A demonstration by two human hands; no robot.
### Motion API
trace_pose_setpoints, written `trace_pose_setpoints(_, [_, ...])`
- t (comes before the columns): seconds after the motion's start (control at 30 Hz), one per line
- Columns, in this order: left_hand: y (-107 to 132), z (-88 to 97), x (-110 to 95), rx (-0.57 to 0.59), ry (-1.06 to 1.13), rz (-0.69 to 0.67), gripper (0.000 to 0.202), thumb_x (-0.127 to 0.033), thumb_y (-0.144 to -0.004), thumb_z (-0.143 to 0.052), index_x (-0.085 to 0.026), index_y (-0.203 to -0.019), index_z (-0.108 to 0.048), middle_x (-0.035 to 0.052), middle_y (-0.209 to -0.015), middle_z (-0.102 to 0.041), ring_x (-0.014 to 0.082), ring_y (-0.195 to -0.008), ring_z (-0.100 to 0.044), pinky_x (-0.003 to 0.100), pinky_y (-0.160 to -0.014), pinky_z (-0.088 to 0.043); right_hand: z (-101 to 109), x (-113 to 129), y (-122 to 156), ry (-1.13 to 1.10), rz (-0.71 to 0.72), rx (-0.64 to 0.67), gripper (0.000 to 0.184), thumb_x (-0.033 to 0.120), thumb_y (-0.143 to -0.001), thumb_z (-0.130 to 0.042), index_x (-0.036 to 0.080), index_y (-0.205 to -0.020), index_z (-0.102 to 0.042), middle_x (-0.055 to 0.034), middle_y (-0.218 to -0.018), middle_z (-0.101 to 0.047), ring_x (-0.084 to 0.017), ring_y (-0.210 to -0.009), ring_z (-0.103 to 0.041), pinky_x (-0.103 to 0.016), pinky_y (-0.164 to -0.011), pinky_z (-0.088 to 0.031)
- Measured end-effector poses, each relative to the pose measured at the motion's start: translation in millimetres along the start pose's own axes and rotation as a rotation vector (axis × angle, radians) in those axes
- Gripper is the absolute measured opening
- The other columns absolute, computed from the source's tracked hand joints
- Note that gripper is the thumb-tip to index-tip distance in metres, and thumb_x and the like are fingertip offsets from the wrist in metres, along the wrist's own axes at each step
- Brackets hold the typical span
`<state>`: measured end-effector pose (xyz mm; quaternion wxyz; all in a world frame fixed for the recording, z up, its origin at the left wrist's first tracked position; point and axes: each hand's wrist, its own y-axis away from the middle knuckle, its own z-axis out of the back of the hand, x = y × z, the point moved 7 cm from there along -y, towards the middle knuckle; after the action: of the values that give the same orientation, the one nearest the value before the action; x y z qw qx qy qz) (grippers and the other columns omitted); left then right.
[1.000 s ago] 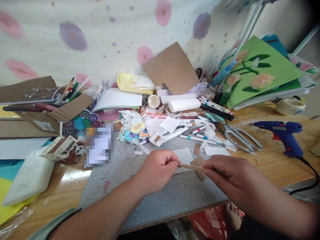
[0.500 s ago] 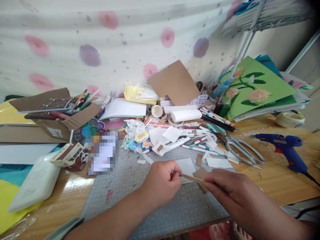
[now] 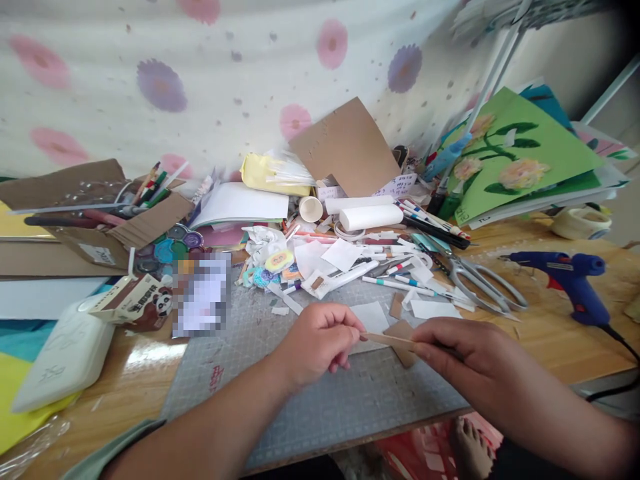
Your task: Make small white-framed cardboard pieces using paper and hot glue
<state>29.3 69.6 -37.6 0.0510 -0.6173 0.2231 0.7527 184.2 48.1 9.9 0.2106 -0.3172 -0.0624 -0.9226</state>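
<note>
Both hands hover over the grey cutting mat [image 3: 310, 407]. My left hand [image 3: 316, 343] is closed in a pinch on one end of a thin brown cardboard strip [image 3: 386, 339]. My right hand [image 3: 457, 353] is closed on the strip's other end, fingers curled around it. The strip is held roughly level just above the mat. Under it lie a small brown cardboard piece [image 3: 404, 333] and a white paper square [image 3: 369, 317].
Scissors [image 3: 480, 283] and a blue glue gun [image 3: 570, 280] lie to the right on the wooden table. Markers, paper scraps and white rolls [image 3: 370, 217] crowd the mat's far edge. A cardboard box of pens [image 3: 100, 220], a panda carton [image 3: 135, 303] and a white case [image 3: 63, 357] sit left.
The view shifted up and then back down. Both hands keep hold of the strip at nearly the same spot above the mat.
</note>
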Motion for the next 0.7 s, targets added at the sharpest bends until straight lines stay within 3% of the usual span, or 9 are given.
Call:
trace_pose_setpoints(0.2, [2.7, -2.1, -4.9, -0.039, -0.174, 0.005, 0.011, -0.021, -0.069, -0.044, -0.019, -0.065, -0.053, -0.0063, -0.043, -0.048, 0.0089, -0.035, -0.042, 0.020, -0.037, -0.031, -6.8, -4.8, 2.4, 0.040, 0.000, 0.034, 0.028, 0.027, -0.090, -0.042, 0.020, -0.070, -0.060, 0.0009, -0.064, -0.061, -0.015, -0.060, -0.057, -0.025, -0.055, -0.039])
trace_pose_setpoints(0.43, [5.7, 3.8, -16.3, -0.195, -0.375, -0.194, 0.013, -0.007, -0.061, -0.050, -0.017, -0.058, -0.058, -0.0072, -0.047, -0.043, 0.0081, -0.046, -0.038, 0.023, -0.050, -0.028, -12.9, -2.9, 4.3, 0.066, 0.037, 0.046, 0.029, 0.029, -0.092, -0.040, 0.020, -0.070, -0.057, -0.0004, -0.066, -0.061, -0.015, -0.061, -0.057, -0.025, -0.055, -0.039])
trace_pose_setpoints(0.57, [6.8, 7.1, -17.6, -0.232, -0.350, -0.202, 0.017, -0.005, -0.060, -0.049, -0.017, -0.059, -0.061, -0.0070, -0.047, -0.044, 0.0085, -0.047, -0.038, 0.024, -0.052, -0.028, -10.0, 3.1, 2.8, 0.082, 0.052, 0.015, 0.027, 0.027, -0.092, -0.041, 0.020, -0.072, -0.058, -0.0005, -0.067, -0.062, -0.015, -0.063, -0.057, -0.024, -0.056, -0.039])
trace_pose_setpoints(0.7, [3.7, 9.9, -12.4, -0.222, -0.218, -0.118, 0.017, -0.008, -0.061, -0.047, -0.017, -0.062, -0.061, -0.0051, -0.049, -0.051, 0.0092, -0.044, -0.042, 0.023, -0.047, -0.029, -6.5, 6.7, 2.0, 0.054, 0.066, -0.006, 0.025, 0.025, -0.092, -0.041, 0.021, -0.075, -0.059, -0.0001, -0.068, -0.062, -0.015, -0.065, -0.058, -0.024, -0.058, -0.040])
